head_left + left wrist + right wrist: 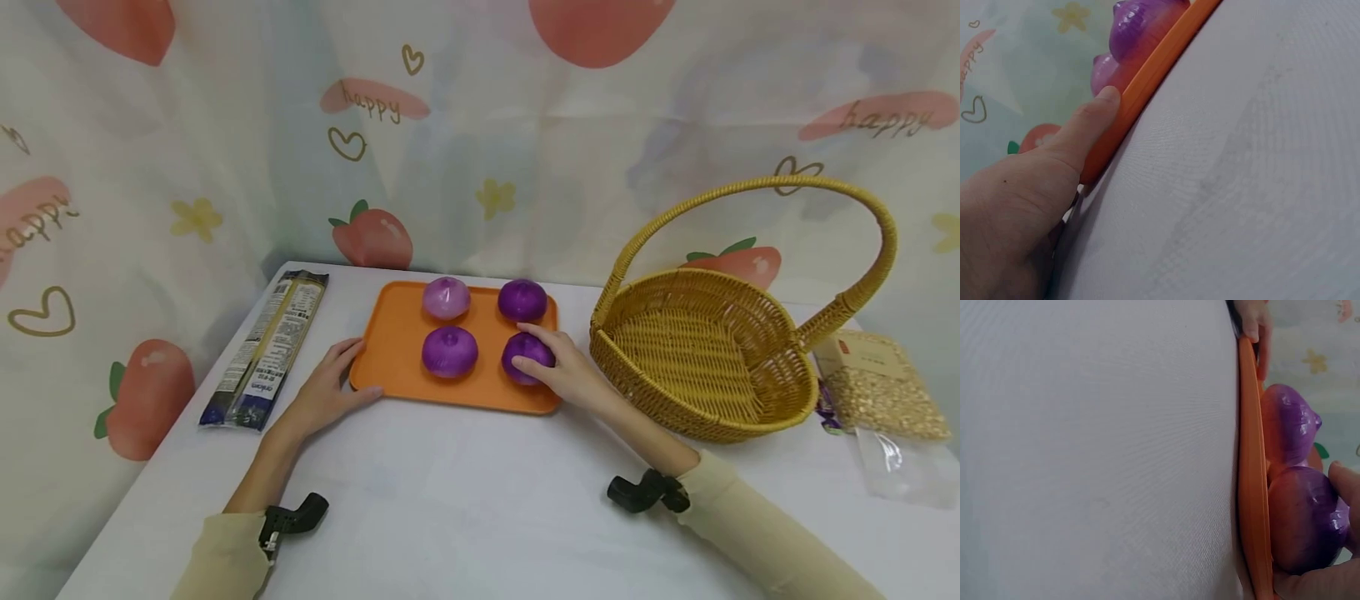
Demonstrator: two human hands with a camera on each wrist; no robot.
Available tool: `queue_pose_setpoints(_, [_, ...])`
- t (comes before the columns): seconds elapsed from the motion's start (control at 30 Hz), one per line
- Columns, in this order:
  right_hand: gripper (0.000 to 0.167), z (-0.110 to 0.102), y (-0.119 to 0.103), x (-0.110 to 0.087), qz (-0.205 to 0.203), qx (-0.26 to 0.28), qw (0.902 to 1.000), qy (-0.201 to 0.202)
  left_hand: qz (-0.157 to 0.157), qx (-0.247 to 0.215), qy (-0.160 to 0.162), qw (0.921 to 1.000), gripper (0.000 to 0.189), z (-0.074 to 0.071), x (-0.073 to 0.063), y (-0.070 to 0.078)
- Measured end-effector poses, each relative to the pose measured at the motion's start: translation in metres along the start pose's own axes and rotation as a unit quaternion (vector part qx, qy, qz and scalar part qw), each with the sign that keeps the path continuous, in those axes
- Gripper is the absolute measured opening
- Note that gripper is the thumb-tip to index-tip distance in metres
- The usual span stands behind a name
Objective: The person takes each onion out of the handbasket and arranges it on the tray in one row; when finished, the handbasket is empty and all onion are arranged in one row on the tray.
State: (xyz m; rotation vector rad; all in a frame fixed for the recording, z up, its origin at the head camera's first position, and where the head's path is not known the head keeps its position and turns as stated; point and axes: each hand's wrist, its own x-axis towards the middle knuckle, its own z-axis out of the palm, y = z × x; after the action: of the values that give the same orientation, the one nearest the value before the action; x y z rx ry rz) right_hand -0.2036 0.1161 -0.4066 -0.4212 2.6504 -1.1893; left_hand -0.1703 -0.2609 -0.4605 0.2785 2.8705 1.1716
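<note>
Four purple onions stand in two rows on an orange tray [397,350]. My right hand [573,375] grips the front right onion [517,346], thumb on its near side and fingers round its far side. In the right wrist view that onion [1304,519] sits low against the tray wall. At the tray's front left corner my left hand [326,396] holds the rim, its thumb [1094,122] along the front wall. The other onions are a front left one [450,352], a paler back left one [446,298] and a dark back right one [522,300].
A wicker basket [611,354] with a tall handle stands right of the tray. Beyond it lie a bag of pale grains [885,387] and a clear plastic bag [903,467]. A long flat packet [266,350] lies left of the tray. A printed curtain [480,142] hangs behind the table.
</note>
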Motion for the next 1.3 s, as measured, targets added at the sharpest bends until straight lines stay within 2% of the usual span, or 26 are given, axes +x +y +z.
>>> queue_pose_setpoints(0.5, [0.064, 0.002, 0.001, 0.004, -0.018, 0.016, 0.9997, -0.010, -0.001, -0.002, 0.006, 1.0000, 0.090, 0.001, 0.000, 0.000])
queue_pose_setpoints(0.7, [0.066, 0.003, 0.000, 0.005, -0.022, -0.002, 0.9997, -0.012, -0.005, -0.002, 0.005, 1.0000, 0.091, 0.001, 0.001, -0.001])
queue_pose_setpoints(0.9, [0.068, -0.002, 0.004, -0.002, 0.002, -0.020, 0.9998, -0.007, 0.011, -0.009, 0.000, 0.9999, 0.091, 0.008, 0.011, -0.001])
queue_pose_setpoints(1.0, [0.069, -0.004, 0.003, -0.004, 0.001, -0.027, 0.9996, -0.006, 0.009, -0.009, 0.000, 0.9999, 0.091, 0.009, 0.014, 0.001])
queue_pose_setpoints(1.3, [0.069, 0.003, -0.004, -0.002, -0.029, -0.048, 0.9984, -0.010, -0.006, -0.002, 0.007, 1.0000, 0.090, 0.002, 0.005, -0.004])
